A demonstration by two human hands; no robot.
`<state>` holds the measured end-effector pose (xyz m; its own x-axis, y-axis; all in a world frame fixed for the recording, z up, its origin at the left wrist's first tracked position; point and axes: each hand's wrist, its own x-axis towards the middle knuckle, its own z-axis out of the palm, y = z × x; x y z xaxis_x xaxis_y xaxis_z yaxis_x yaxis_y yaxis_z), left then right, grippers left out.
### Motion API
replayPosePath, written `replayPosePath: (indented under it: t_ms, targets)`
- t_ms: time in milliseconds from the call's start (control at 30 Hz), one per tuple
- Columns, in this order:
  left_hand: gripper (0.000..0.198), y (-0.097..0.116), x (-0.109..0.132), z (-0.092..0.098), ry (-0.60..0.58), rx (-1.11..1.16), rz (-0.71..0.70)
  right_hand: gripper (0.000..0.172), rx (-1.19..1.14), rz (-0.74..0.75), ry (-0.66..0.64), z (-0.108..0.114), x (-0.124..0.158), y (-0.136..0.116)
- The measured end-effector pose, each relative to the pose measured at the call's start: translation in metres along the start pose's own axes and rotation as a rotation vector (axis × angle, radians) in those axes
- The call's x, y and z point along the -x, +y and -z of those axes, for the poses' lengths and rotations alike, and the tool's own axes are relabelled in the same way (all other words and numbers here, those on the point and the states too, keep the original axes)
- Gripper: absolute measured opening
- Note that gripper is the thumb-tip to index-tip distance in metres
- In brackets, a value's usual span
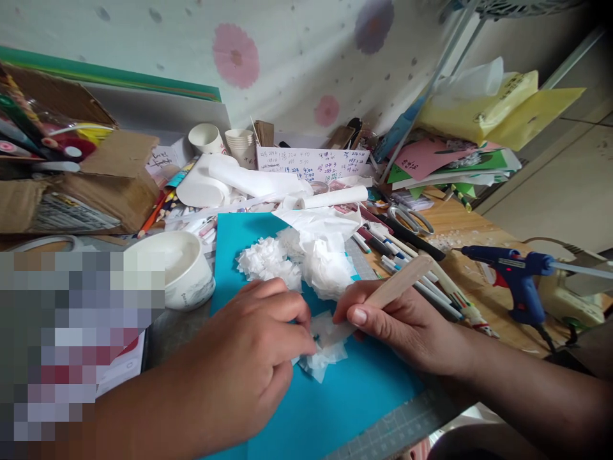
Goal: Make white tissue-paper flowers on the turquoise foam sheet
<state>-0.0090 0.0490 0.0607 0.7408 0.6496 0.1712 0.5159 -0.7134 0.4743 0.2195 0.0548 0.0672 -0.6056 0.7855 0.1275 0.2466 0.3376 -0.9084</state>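
Note:
My right hand (397, 319) is closed around a flat wooden craft stick (400, 281), whose lower end reaches down to a small cluster of white tissue paper (323, 364). Over the left side of that cluster, my left hand (268, 345) has its fingers bent together and pointing down at it; what lies between the fingertips is hidden. Both hands are above a blue sheet of paper (268, 441). Just beyond them, fluffy white tissue-paper clumps (328, 271) form a ring-like group on the sheet.
A white paper bowl (179, 271) stands left of the sheet. At right are a blue hot glue gun (514, 275), scissors (412, 220) and several pens (383, 243). Paper rolls (335, 197) and paper cups (239, 144) lie behind. A cardboard box (119, 172) fills the left back.

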Motion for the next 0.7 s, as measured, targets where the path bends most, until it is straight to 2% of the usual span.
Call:
replayPosePath:
  t_ms: [100, 200, 267, 333, 433, 533, 600, 700]
  targets:
    - [0.035, 0.001, 0.000, 0.004, -0.063, -0.039, -0.034, 0.031, -0.065, -0.017, 0.048, 0.002, 0.004, 0.003]
    - [0.037, 0.002, 0.001, 0.007, -0.088, -0.074, -0.048, 0.028, -0.110, 0.013, 0.201, 0.009, 0.007, 0.006]
    - [0.041, 0.004, 0.001, 0.008, -0.076, -0.090, -0.040, 0.027, -0.063, 0.086, 0.303, 0.018, 0.007, 0.008]
    - [0.044, 0.006, 0.001, 0.007, -0.068, -0.102, -0.036, 0.025, 0.044, 0.156, 0.341, 0.028, 0.004, 0.009]
    - [0.042, 0.008, 0.001, 0.006, -0.060, -0.129, -0.053, 0.021, 0.304, 0.118, 0.291, 0.040, -0.002, 0.012]
    - [0.040, 0.007, 0.000, 0.006, -0.056, -0.137, -0.083, 0.008, 0.517, 0.024, 0.168, 0.044, -0.006, 0.016]
    - [0.037, 0.006, 0.000, 0.006, -0.048, -0.131, -0.090, 0.012, 0.583, 0.015, 0.112, 0.043, -0.009, 0.020]
    - [0.035, 0.006, 0.000, 0.006, -0.040, -0.132, -0.092, 0.014, 0.689, 0.034, 0.122, 0.040, -0.013, 0.023]
